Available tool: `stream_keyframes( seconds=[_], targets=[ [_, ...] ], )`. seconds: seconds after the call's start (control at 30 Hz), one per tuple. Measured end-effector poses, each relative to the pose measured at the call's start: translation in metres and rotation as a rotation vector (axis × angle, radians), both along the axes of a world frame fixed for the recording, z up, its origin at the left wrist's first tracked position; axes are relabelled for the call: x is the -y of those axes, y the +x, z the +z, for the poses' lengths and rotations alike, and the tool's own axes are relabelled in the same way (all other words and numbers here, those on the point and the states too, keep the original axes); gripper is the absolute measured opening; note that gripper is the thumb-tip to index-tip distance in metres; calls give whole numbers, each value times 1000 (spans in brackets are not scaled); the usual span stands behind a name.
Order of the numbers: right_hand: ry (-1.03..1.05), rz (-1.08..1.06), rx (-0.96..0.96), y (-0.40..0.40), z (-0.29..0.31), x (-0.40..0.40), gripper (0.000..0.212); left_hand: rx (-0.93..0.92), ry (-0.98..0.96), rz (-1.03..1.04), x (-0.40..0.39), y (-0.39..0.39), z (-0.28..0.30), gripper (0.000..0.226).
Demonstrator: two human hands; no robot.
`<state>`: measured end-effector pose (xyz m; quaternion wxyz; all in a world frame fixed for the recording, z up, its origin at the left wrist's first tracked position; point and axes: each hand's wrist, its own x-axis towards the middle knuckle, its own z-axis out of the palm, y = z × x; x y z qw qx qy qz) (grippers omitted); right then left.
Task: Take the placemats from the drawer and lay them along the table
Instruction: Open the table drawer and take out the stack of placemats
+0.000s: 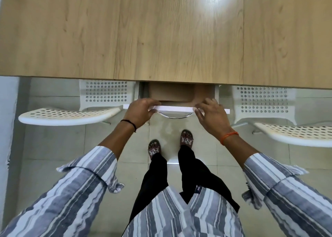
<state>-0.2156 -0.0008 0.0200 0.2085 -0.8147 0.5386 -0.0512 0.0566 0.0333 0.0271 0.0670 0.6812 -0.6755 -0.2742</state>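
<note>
A drawer (176, 108) with a white front and a chrome handle (174, 116) stands partly pulled out from under the near edge of the light wooden table (161, 39). Inside it lies a flat brown stack, the placemats (172, 93), mostly hidden under the tabletop. My left hand (140, 111) grips the left part of the drawer front, fingers over its top edge and thumb below. My right hand (212, 114) holds the right part of the front, fingers spread over the top edge.
Two white perforated chairs flank the drawer, one to the left (71, 114) and one to the right (296, 132). My feet in sandals (170, 143) stand on the pale tiled floor between them. A bright light reflection shows on the tabletop.
</note>
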Motion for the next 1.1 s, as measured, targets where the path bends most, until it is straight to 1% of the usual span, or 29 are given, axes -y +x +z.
stream_keyframes(
  seconds=[0.07,0.13,0.2,0.3,0.4,0.47,0.53,0.6,0.67,0.73,0.77,0.83,0.9,0.93,1.0,1.1],
  targets=[
    [100,-37,-19,1,8,-3,37,-5,144,-29,-1,3,7,29],
    [176,-52,-68,1,9,-5,42,-14,259,-69,-6,1,12,30],
    [268,-50,-111,-1,6,-12,39,-7,334,-127,-18,-2,13,29],
    [462,-59,-134,-5,4,-25,37,27,382,-184,-41,-2,12,27],
    [586,-79,-137,-8,1,-41,41,22,426,-241,-63,-2,9,27],
    [667,-71,-146,-10,-5,-50,44,11,494,-288,-74,-5,7,29],
    [757,-38,-153,-9,-10,-60,44,-6,567,-319,-84,-6,3,35],
    [822,-21,-139,-8,-14,-69,38,6,598,-350,-92,-8,0,45],
    [806,-14,-110,-7,-19,-74,30,38,591,-362,-98,-9,-1,55],
    [756,-70,-52,-5,-22,-77,24,-1,553,-279,-103,-10,1,54],
    [749,-114,-14,-4,-23,-78,27,-46,495,-204,-105,-10,2,51],
    [775,-186,33,-1,-23,-76,43,-128,324,-6,-104,-11,2,50],
    [809,-203,38,3,-25,-71,58,-183,237,243,-97,-14,-1,57],
    [826,-210,40,5,-26,-68,63,-196,250,361,-93,-17,-2,62],
    [850,-230,53,11,-28,-65,67,-231,350,551,-83,-25,-6,71],
    [862,-241,84,20,-28,-62,66,-332,482,771,-68,-40,-16,74]
  ],
)
